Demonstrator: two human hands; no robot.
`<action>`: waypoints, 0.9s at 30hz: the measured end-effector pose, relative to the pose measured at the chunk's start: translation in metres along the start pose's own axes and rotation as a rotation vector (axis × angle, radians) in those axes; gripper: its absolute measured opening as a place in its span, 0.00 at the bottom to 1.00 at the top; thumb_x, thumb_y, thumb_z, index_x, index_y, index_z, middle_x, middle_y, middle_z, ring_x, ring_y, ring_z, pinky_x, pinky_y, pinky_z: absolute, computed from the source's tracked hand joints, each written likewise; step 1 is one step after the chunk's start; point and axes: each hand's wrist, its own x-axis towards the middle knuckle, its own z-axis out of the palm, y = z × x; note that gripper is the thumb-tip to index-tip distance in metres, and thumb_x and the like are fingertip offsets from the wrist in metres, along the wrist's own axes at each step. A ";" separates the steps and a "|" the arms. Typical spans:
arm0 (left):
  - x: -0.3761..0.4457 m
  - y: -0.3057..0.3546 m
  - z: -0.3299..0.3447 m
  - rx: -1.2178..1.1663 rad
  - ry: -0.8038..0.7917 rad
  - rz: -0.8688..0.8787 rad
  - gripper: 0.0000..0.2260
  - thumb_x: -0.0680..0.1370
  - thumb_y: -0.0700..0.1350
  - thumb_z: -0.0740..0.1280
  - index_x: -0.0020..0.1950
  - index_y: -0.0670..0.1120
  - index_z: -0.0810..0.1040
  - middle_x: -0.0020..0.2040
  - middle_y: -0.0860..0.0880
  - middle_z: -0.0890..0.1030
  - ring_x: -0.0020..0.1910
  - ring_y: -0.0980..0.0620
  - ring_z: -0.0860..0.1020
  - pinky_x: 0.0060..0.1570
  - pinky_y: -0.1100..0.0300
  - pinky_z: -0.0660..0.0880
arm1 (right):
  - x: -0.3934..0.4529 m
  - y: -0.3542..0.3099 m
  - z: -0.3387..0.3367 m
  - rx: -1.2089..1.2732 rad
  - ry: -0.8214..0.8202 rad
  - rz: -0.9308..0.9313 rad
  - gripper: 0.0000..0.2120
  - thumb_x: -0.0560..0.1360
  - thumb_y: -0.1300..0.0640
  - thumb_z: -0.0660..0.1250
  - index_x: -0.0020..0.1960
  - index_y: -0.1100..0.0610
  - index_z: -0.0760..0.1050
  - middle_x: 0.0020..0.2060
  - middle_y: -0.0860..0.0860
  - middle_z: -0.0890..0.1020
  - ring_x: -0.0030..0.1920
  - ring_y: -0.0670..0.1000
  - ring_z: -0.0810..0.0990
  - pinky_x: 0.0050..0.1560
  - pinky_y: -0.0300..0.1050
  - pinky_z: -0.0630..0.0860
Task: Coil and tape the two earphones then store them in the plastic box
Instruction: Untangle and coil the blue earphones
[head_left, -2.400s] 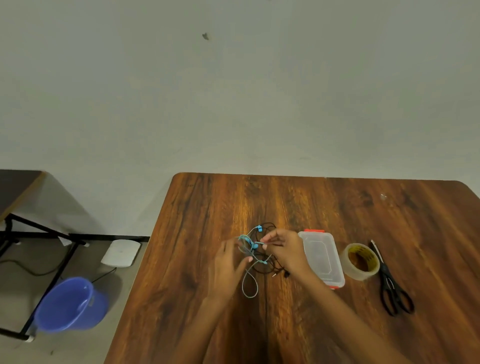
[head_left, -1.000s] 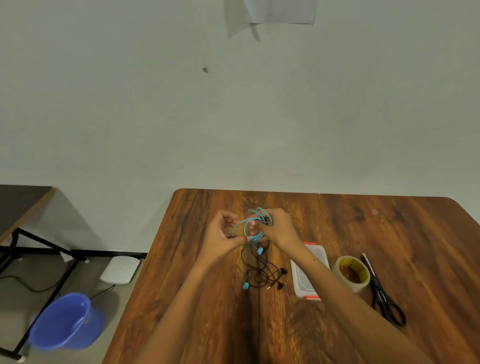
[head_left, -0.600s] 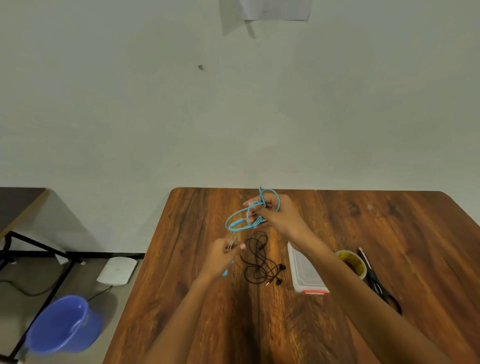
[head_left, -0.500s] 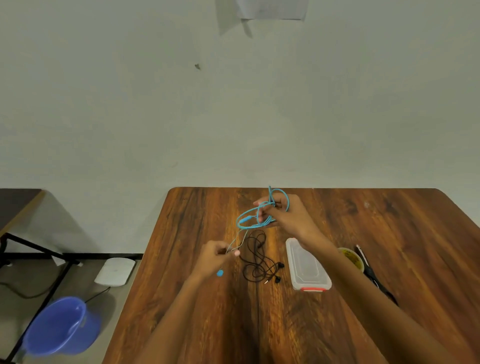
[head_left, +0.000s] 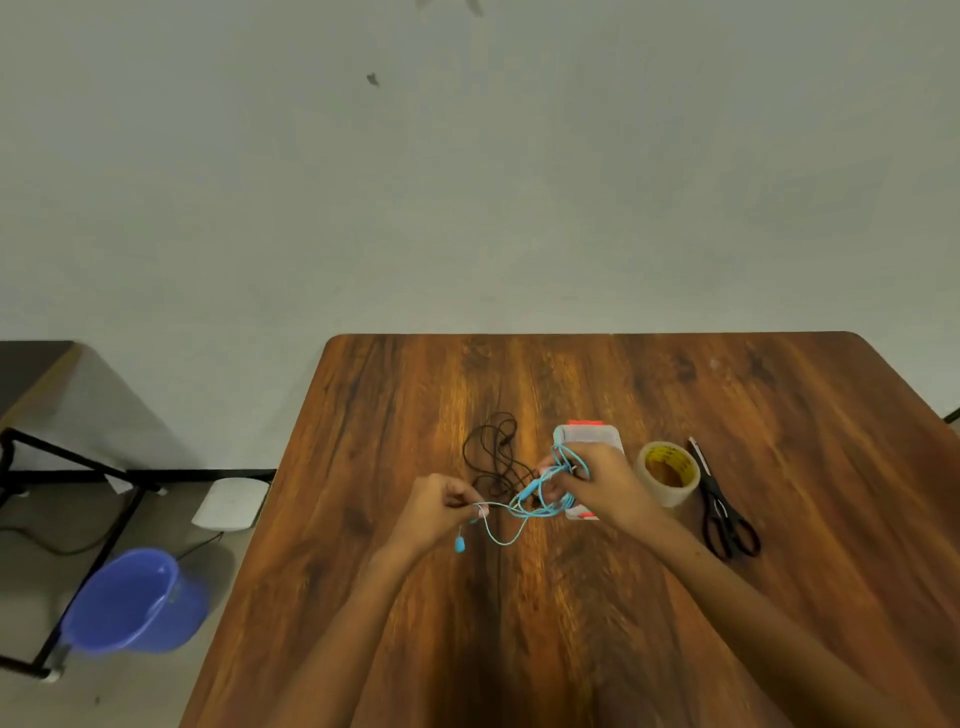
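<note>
The blue earphone (head_left: 540, 493) is lifted off the wooden table (head_left: 779, 415) between both hands. My right hand (head_left: 592, 480) grips its bundled loops, which wrap over the fingers. My left hand (head_left: 441, 506) pinches the loose end of the cable; one blue earbud dangles just below it. The black earphone (head_left: 491, 457) lies in a loose tangle on the table behind my hands. The clear plastic box (head_left: 589, 436) with red clips lies behind my right hand, which hides most of it.
A roll of tape (head_left: 667, 473) and black scissors (head_left: 724, 512) lie to the right of the box. Left of the table, on the floor, stand a blue bucket (head_left: 135, 603), a white device (head_left: 231, 504) and a black metal frame (head_left: 67, 467).
Both hands have come down and nearer to me with the blue earphone. The camera has tilted, so the table sits lower in view.
</note>
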 end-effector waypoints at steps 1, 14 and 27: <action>-0.003 0.000 0.005 0.021 -0.008 -0.004 0.02 0.69 0.36 0.75 0.41 0.41 0.85 0.39 0.43 0.85 0.39 0.45 0.83 0.42 0.54 0.79 | -0.005 0.006 0.002 -0.042 -0.005 -0.009 0.06 0.74 0.70 0.66 0.49 0.66 0.80 0.38 0.53 0.83 0.36 0.43 0.81 0.40 0.28 0.75; -0.045 0.006 0.069 0.402 -0.071 0.052 0.17 0.70 0.34 0.70 0.57 0.45 0.82 0.55 0.50 0.83 0.53 0.55 0.80 0.51 0.70 0.71 | -0.062 0.068 0.018 -0.227 -0.036 0.114 0.08 0.73 0.64 0.69 0.52 0.60 0.79 0.48 0.53 0.83 0.45 0.46 0.81 0.42 0.28 0.75; -0.048 0.041 0.072 -0.170 -0.028 0.081 0.09 0.71 0.47 0.74 0.51 0.55 0.82 0.45 0.56 0.85 0.48 0.59 0.82 0.50 0.62 0.78 | -0.060 0.051 0.033 0.003 -0.002 0.177 0.21 0.66 0.67 0.76 0.56 0.60 0.75 0.50 0.52 0.81 0.52 0.51 0.81 0.49 0.41 0.79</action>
